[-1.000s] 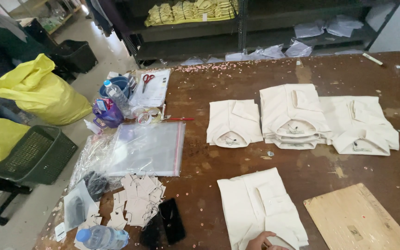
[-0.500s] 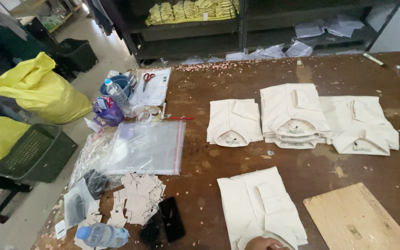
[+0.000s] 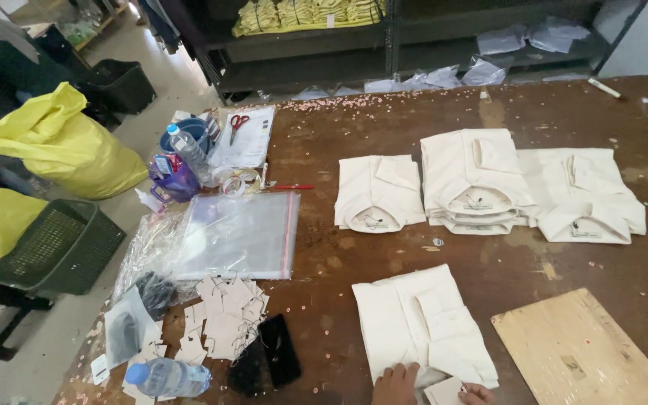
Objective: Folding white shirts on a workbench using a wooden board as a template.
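Working at the near edge of the brown counter (image 3: pixel 324 150), the person had a folded cream shirt (image 3: pixel 421 322) laid collar-end toward them. Left hand (image 3: pixel 395 385) lay fingers-down on the shirt's near edge; only the knuckles showed, so how far it was open could not be told. Right hand (image 3: pixel 476 392) barely entered the frame (fingertips only), seemingly pinching a small pale card (image 3: pixel 444 391) at the collar, though grip uncertain.

Done, by the look of things: three lots of finished shirts farther back. A single folded shirt (image 3: pixel 379 193) sat left, a stack of folded shirts (image 3: pixel 476 180) in the middle, and another folded shirt (image 3: pixel 586 195) touching that stack on the right. All had collars facing the person, small tags visible.

Left to do, as a judgement: the near shirt was folded but not bagged. A clear zip bag (image 3: pixel 238 234) lay flat and unfilled to its left, well apart. A loose heap of card tags (image 3: pixel 223 326) sat below the bag, beside a black phone (image 3: pixel 279 349) and a water bottle (image 3: pixel 166 377). A plywood board (image 3: pixel 583 349) rested just right of the near shirt.

Red-handled scissors (image 3: pixel 238 120) lay on papers at the far-left corner. Yellow sacks (image 3: pixel 65 150) stood on the floor.
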